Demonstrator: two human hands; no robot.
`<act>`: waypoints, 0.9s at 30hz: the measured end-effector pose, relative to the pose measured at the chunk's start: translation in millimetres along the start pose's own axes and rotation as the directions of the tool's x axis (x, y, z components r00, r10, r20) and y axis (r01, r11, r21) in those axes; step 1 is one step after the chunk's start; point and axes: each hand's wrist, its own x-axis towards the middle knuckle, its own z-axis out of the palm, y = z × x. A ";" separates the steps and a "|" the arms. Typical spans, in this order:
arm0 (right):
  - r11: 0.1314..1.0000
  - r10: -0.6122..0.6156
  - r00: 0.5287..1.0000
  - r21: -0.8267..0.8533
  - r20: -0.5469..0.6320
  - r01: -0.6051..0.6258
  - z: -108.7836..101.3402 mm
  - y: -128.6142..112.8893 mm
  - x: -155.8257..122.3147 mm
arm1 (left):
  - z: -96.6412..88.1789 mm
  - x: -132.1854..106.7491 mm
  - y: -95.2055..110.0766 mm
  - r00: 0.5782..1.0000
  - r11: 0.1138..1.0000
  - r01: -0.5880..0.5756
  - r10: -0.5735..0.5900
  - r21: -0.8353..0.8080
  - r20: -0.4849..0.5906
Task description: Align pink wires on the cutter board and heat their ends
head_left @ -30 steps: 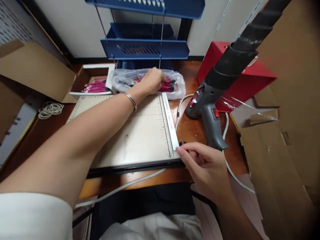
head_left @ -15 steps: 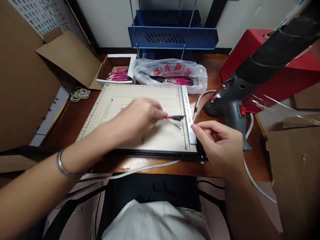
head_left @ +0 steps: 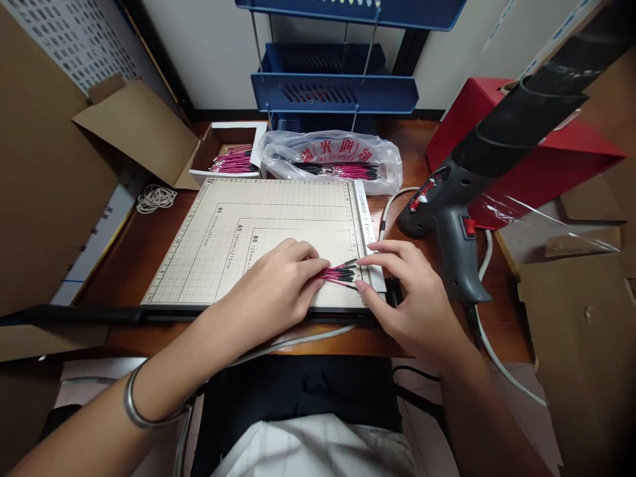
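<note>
My left hand [head_left: 288, 281] is closed around a small bundle of pink wires with black sleeved ends [head_left: 342, 273]. The black ends fan out toward the right, low over the paper cutter's board. Beside those ends is my right hand [head_left: 410, 285], its fingers parted, with thumb and fingertips at or very near the tips; whether they touch I cannot tell. Beneath both hands lies the paper cutter [head_left: 278, 195], a cream board printed with a grid and size outlines. Its black handle [head_left: 84, 315] reaches out to the left.
Behind the board stand a white-edged box [head_left: 199, 173] of pink wires and a clear plastic bag [head_left: 392, 165] holding more. A dark heat gun [head_left: 447, 218] stands at the right before a red box [head_left: 536, 159]. A blue rack [head_left: 338, 93] rises behind; coiled white cord [head_left: 155, 199] lies left.
My left hand has come down toward me with the wires, whose ends now spread out. My right hand has opened and moved slightly left, up to them. The whole view has shifted slightly.
</note>
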 end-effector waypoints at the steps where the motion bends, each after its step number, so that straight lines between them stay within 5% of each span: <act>1: 1.000 -0.010 0.999 -0.018 0.031 0.010 0.6 -0.7 -0.5 | 0.5 -0.5 0.8 1.000 1.000 0.011 -0.012 -0.019 -0.009; 16: 0.995 -0.031 0.998 -0.093 0.049 0.035 8.0 2.3 13.7 | 23.5 -11.3 17.5 0.962 0.988 0.133 -0.111 0.073 -0.250; 22: 0.990 0.015 0.999 -0.142 0.050 -0.008 13.4 5.1 19.9 | 30.1 -13.5 23.0 0.961 0.984 0.132 -0.097 0.119 -0.261; 27: 0.992 0.036 0.999 -0.124 0.009 -0.035 14.7 6.0 19.7 | 39.3 -26.1 35.8 0.982 0.968 0.121 -0.084 0.221 -0.171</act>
